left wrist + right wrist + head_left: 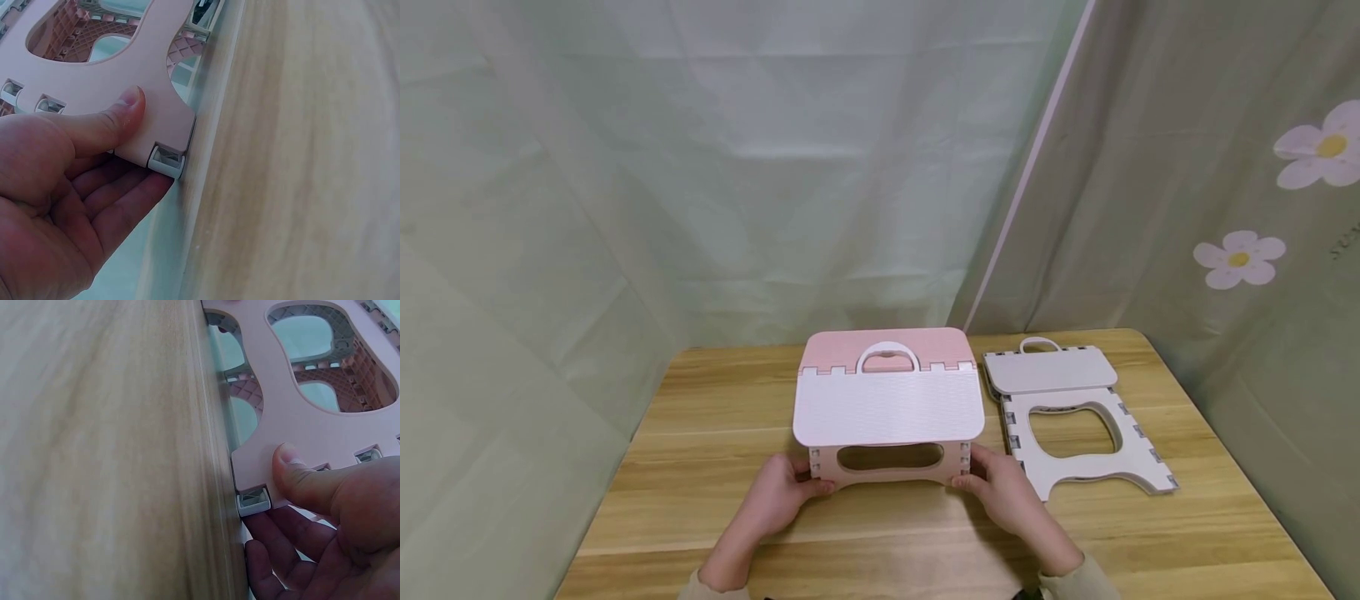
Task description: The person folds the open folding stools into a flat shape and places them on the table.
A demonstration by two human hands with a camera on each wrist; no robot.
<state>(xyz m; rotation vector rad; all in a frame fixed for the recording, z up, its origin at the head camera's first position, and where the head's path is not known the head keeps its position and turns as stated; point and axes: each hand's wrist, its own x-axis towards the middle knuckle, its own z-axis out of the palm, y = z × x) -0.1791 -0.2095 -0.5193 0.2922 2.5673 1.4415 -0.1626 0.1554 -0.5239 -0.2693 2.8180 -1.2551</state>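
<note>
A pink and white folding stool (888, 408) stands unfolded on the table, its white handle (887, 347) lying at the middle of the top. At its near left leg, my left hand (778, 496) grips the pink side panel (94, 75), thumb on the front face and fingers round the edge. My right hand (1000, 492) holds the near right leg the same way; in the right wrist view its thumb presses the pink panel (256, 447) near the lower corner. The stool's feet appear at the table surface.
A second folding stool (1030, 433), white and grey, lies folded flat on the wooden table (715, 467) close to the right of the pink one. Pale curtains (820, 167) hang behind the table and along both sides.
</note>
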